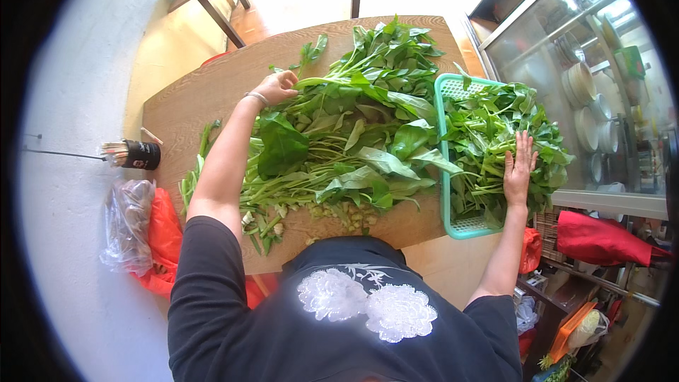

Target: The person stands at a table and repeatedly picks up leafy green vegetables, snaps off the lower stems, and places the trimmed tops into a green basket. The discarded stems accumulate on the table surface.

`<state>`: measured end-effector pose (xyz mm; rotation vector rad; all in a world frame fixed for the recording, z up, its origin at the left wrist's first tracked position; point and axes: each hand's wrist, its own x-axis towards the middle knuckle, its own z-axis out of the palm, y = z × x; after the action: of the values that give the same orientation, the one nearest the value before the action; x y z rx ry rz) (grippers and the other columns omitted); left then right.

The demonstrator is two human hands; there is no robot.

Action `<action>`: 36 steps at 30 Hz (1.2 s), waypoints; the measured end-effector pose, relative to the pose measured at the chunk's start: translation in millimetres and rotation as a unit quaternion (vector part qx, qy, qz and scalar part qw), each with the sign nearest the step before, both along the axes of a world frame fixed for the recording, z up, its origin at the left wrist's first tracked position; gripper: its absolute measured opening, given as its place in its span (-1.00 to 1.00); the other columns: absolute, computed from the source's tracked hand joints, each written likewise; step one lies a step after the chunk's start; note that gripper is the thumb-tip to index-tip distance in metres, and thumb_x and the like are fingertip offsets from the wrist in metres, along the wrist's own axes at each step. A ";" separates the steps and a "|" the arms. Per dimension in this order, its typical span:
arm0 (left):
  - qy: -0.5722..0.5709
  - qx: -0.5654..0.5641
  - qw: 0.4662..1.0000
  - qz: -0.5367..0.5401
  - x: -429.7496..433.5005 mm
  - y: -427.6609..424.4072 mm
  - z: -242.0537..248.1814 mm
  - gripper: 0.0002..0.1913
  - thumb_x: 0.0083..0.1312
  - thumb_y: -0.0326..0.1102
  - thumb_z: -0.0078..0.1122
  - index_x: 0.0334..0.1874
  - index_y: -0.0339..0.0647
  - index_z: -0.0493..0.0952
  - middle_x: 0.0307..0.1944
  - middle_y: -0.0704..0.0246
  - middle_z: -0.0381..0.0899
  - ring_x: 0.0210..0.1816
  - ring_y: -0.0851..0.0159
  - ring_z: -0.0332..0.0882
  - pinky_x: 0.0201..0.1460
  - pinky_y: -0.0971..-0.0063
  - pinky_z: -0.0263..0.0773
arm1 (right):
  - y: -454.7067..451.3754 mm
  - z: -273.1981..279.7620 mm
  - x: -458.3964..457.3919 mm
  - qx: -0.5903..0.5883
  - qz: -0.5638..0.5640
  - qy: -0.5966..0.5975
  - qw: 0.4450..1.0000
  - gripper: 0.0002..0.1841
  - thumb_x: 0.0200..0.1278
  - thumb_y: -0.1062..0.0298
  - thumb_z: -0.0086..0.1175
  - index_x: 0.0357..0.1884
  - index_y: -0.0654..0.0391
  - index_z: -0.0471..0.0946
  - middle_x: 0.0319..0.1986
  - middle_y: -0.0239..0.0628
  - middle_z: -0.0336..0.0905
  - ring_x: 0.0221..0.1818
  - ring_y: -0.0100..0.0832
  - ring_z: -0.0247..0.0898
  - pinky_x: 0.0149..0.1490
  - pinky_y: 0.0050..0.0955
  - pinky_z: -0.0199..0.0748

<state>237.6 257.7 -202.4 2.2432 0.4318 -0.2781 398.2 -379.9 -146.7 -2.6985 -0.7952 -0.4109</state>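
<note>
A large heap of leafy greens with long pale stems (339,154), resembling water spinach, covers the middle of the wooden table (185,101). My left hand (273,88), a bracelet at its wrist, is at the heap's upper left, with its fingers curled around the stem ends of a bunch (339,78). To the right stands a mint-green plastic basket (444,207) piled with more greens (477,132). My right hand (519,167) lies flat on that pile, its fingers stretched out and the thumb apart.
Trimmed stem bits (339,216) lie along the table's near edge. At left are a black holder of chopsticks (140,154), a clear plastic bag (130,217) and a red bag (163,223). A glass-fronted cabinet with dishes (583,95) borders the right side.
</note>
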 end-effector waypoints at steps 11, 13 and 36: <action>-0.366 0.123 0.914 -0.127 -78.0 -132.6 220.2 -0.70 0.17 -0.43 0.44 -0.03 -0.08 0.71 -0.27 0.37 0.58 -0.33 0.34 0.55 -0.29 0.46 0.48 | 149.5 134.9 -83.0 0.201 0.216 -0.004 0.956 -0.73 0.35 0.54 0.11 0.06 0.17 0.64 0.04 -0.20 0.67 0.14 -0.19 0.56 0.26 -0.27 0.41; -0.404 0.132 0.896 -0.130 -102.0 -152.0 228.3 -0.67 0.14 -0.48 0.45 -0.01 -0.09 0.72 -0.29 0.36 0.60 -0.34 0.34 0.58 -0.32 0.46 0.49 | 176.8 148.1 -96.7 0.261 0.267 0.023 0.927 -0.77 0.32 0.56 0.14 -0.01 0.19 0.66 -0.05 -0.18 0.70 0.05 -0.20 0.60 0.16 -0.31 0.48; -0.478 0.217 0.846 -0.090 -187.1 -246.4 221.4 -0.65 0.15 -0.42 0.36 0.01 -0.24 0.60 -0.23 0.30 0.65 -0.33 0.19 0.62 -0.28 0.36 0.51 | 225.3 173.8 -216.0 0.159 0.437 -0.037 0.884 -0.72 0.33 0.22 0.12 0.00 0.11 0.52 -0.21 -0.38 0.44 -0.06 -0.30 0.30 0.08 -0.21 0.18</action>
<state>50.5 11.3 19.0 2.5117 -0.2929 0.9187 182.1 -154.6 27.1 -1.7764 -1.6643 -0.3652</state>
